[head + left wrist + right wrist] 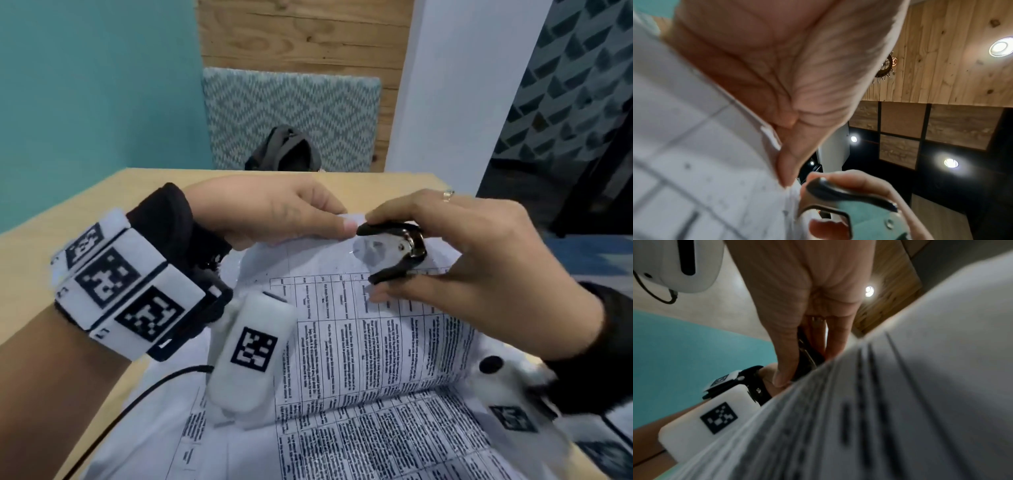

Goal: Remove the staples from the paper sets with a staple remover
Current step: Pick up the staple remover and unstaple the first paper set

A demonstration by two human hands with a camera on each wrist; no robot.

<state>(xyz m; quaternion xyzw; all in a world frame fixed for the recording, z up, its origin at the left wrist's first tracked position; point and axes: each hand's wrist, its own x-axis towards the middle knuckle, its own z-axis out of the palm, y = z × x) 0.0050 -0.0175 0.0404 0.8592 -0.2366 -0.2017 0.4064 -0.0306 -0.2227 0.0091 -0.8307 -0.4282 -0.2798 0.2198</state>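
Observation:
A stapled paper set point(359, 342) printed with dense tables is lifted off the wooden table point(102, 205), its far top corner raised. My left hand point(274, 214) pinches that top edge between thumb and fingers. My right hand point(445, 253) grips a black and chrome staple remover point(394, 250), index finger on its upper black wing and thumb under the lower one, the jaws pointed at the corner beside my left thumb. The left wrist view shows the remover point(849, 199) up close against the paper point(694, 146). In the right wrist view blurred paper point(900, 402) hides most of the remover point(807, 353). No staple is visible.
More printed sheets point(376, 445) lie flat under the raised set at the near table edge. A black cable point(137, 397) runs across the table at the left. Behind the table stands a patterned chair point(291, 113) with a dark bag point(284, 150) on it.

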